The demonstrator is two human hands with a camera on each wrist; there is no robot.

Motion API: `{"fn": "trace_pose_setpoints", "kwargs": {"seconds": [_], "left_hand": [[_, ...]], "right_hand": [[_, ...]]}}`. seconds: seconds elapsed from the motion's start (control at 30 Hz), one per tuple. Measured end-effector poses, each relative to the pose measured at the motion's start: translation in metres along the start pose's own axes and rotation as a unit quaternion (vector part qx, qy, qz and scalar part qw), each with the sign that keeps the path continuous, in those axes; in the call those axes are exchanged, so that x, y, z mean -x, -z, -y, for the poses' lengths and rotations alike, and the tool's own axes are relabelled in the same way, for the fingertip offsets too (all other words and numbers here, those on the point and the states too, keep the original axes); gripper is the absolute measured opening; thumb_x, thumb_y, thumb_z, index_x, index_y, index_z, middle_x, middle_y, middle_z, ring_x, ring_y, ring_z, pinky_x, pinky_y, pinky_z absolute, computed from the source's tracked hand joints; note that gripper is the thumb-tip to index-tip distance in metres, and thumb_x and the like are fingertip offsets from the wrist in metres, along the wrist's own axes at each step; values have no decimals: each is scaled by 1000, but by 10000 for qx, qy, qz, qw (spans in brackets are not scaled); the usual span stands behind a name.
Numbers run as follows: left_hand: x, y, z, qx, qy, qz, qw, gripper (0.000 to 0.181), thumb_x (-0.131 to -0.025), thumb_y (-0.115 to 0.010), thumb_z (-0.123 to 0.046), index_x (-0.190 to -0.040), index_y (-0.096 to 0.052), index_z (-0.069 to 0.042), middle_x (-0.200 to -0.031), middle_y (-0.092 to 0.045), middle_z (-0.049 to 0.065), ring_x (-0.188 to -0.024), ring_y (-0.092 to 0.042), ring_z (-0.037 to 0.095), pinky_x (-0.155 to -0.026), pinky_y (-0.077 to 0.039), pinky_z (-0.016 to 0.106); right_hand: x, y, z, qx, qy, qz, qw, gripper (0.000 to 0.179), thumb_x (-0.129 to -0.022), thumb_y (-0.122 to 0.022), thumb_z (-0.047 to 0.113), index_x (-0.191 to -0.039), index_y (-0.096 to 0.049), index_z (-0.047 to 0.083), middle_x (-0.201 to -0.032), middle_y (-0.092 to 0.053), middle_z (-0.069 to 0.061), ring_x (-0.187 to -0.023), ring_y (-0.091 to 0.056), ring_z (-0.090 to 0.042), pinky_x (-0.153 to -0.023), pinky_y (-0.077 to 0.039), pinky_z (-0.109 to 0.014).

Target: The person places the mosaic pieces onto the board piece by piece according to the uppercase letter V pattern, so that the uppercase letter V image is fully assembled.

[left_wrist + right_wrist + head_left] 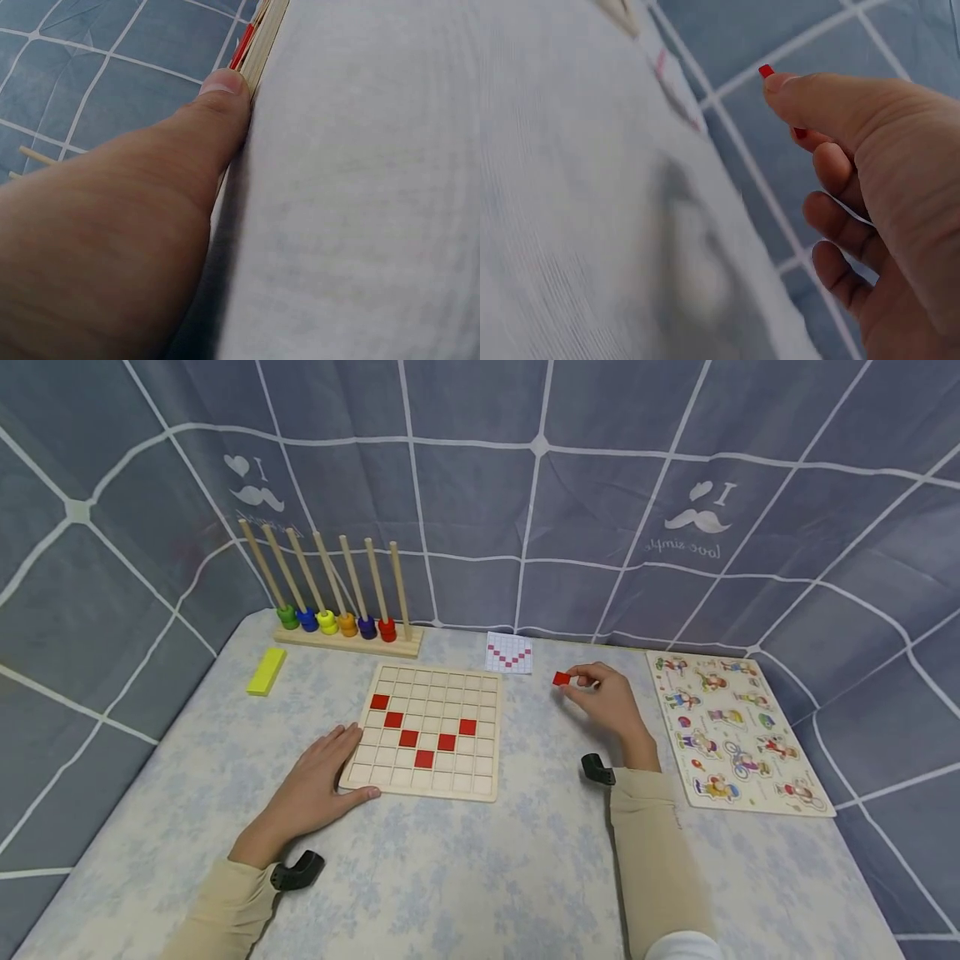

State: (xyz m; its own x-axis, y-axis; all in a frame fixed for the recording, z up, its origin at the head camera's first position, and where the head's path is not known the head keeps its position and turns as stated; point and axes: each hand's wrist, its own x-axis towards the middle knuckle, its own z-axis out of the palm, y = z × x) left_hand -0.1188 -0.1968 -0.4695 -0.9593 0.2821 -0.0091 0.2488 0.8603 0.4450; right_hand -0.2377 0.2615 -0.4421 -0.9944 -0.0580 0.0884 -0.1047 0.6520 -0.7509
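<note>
A square wooden grid board (457, 782) lies on the table, with several red tiles (408, 738) set in its cells in a slanting V. My left hand (318, 781) rests at the board's left edge, fingers straight; its thumb (202, 127) touches the front left corner in the left wrist view. Between thumb and forefinger my right hand (606, 700) pinches a small red square tile (561, 678), held over the table to the right of the board. That tile (766, 70) peeks past the thumb tip in the right wrist view, and the other fingers are loosely curled.
A pattern card (509, 653) with a V of squares lies behind the board. At the back left stands a peg rack (348, 643) with coloured beads, near a yellow block (266, 672). A picture puzzle board (738, 735) lies right of my right hand. Curtains (480, 510) enclose the table.
</note>
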Motion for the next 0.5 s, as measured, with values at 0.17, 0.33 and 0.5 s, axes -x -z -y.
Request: {"fn": "trace_pose_setpoints", "kwargs": {"seconds": [0.17,0.33,0.5], "left_hand": [[-2,1,0,8,7,6,10000,105,-87,-73,-61,-162,-27,-4,-167,-29,21,-155,-21,43,-123,-20,65],[-2,1,0,11,-18,-3,10000,104,-87,-73,-60,-162,-27,-4,-167,-28,21,-155,-21,44,-123,-19,65],[-1,0,1,-1,-45,-5,10000,104,-87,-72,-61,-162,-27,-4,-167,-28,21,-155,-21,44,-123,-20,65]], "right_hand": [[2,-15,19,-41,181,198,9996,29,-94,-75,30,-117,-74,13,-102,-61,-6,-99,-54,-23,-80,-46,-36],[5,-34,29,-7,409,411,9983,24,-93,-76,26,-113,-75,14,-95,-61,-2,-92,-55,-22,-79,-48,-36],[10,-55,38,-40,556,524,9971,22,-91,-78,25,-111,-76,15,-92,-62,-1,-88,-55,-20,-78,-48,-34]]}}
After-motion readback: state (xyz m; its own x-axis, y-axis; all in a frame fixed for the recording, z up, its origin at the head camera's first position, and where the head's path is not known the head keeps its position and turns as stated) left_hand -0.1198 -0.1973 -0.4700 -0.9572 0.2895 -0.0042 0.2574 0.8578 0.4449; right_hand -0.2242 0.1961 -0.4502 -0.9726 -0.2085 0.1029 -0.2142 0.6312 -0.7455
